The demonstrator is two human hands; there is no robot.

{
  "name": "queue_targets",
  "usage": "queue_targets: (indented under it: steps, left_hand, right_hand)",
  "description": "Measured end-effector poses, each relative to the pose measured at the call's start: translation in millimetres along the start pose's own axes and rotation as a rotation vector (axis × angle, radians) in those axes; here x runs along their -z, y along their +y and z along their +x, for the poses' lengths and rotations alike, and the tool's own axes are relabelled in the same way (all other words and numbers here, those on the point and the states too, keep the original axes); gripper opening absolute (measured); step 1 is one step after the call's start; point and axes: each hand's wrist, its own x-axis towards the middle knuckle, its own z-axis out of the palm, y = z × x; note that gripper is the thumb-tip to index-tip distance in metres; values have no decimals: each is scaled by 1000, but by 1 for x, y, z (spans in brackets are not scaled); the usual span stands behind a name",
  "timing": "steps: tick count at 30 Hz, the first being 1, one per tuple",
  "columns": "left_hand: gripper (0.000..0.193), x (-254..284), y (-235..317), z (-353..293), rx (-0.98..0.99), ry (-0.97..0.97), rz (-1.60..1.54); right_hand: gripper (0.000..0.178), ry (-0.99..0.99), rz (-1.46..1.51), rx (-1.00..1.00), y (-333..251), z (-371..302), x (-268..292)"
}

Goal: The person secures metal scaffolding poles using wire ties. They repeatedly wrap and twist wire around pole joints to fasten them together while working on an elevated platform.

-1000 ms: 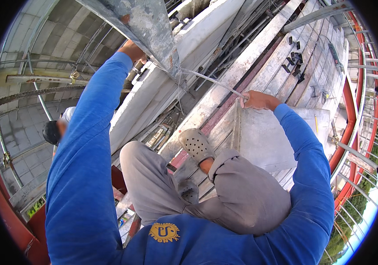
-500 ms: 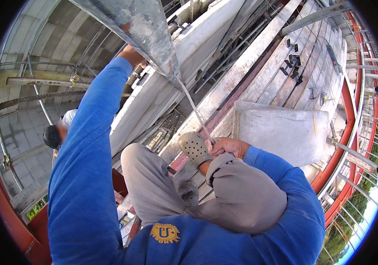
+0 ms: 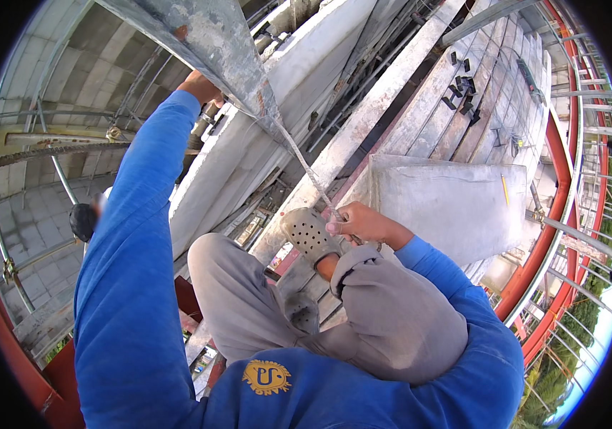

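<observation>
Our right hand [image 3: 364,223] pinched the rope [image 3: 304,168], which slanted up and left to the metal beam [image 3: 226,57], nearer our left hand [image 3: 201,87], whose grip we couldn't tell.

Bright daylight covers the scene. The flat pale grey panel [image 3: 456,204] just right of the right hand [image 3: 363,223] has a soft sheen, while the grey blockwork [image 3: 31,204] left of the left hand [image 3: 202,87] sits in dimmer shade. Far right of the right hand, the curved red metal tubing [image 3: 561,168] bows with fisheye distortion and the pale blue sky [image 3: 593,357] glares. Black vignetting rings everything. Detail near the right hand is fairly crisp; a smudged blur adjoins the dark rounded cap [image 3: 83,222] below the left hand.
</observation>
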Motion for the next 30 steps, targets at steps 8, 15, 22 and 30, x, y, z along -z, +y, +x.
queue_targets:
  steps: [8,15,22,30]
  left_hand:
    - [84,-1,5,-4,3,-6,-13]
    - [83,-2,6,-5,3,-10,-29]
    - [82,1,4,-1,-4,-15,-27]
    - [81,5,6,0,-1,-14,-34]
  right_hand:
    - [42,-87,325,34,-14,-13,8]
    - [37,433,-974,254,-46,-45,44]
    - [40,473,-718,138,-40,-43,48]
    - [30,267,190,4,-24,-45,36]
